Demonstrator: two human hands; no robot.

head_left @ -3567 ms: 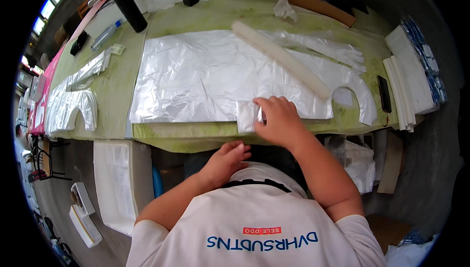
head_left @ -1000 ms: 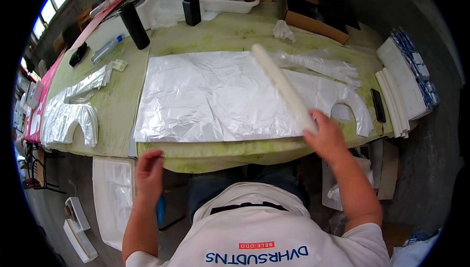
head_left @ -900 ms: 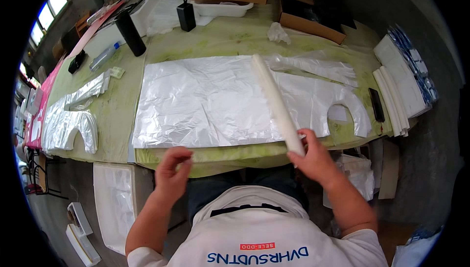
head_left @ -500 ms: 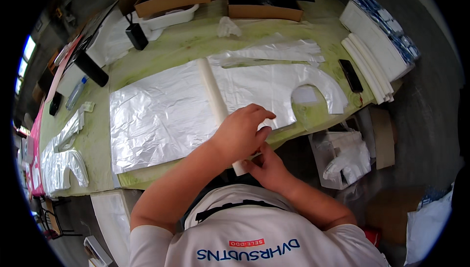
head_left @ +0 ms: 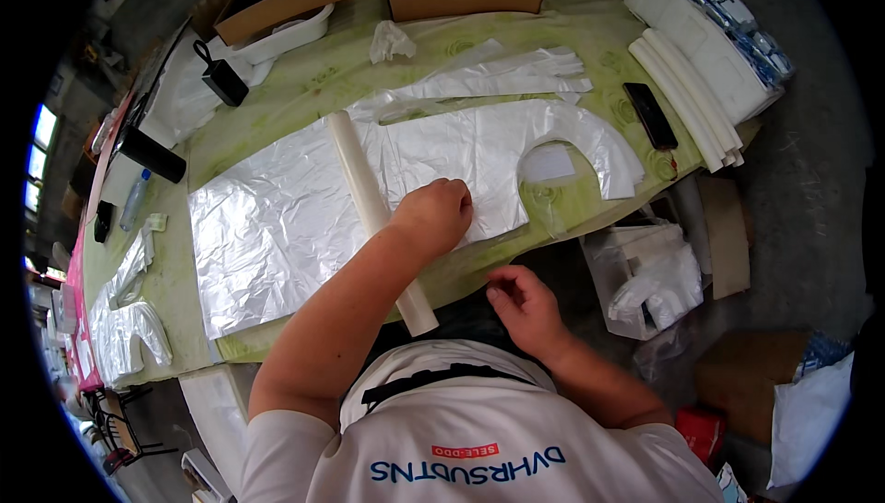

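Observation:
A shiny, creased plastic apron (head_left: 277,217) lies spread over the table, its curved neck loop to the right. Across it rests a long off-white roll (head_left: 358,180), its near end poking past the table's front edge. My left hand (head_left: 433,215) is closed on the apron's right part, just right of the roll, with my forearm passing over the roll. Its fingertips are curled out of sight, so what they grip, if anything, cannot be made out. My right hand (head_left: 527,305) hovers off the front edge, fingers loosely bent and thumb apart, holding nothing.
Cardboard boxes (head_left: 466,3) and crumpled tissue (head_left: 392,42) stand at the back. A phone (head_left: 650,116), white rolls (head_left: 687,102) and a white box (head_left: 701,56) are on the right. Leftward lie another folded plastic piece (head_left: 138,319) and a bottle (head_left: 135,199). A bin (head_left: 641,282) holds plastic below.
My hands have parted: the left shifted slightly left and closed over the apron, while the right let go of the roll's near end and moved right. The view has shifted a little.

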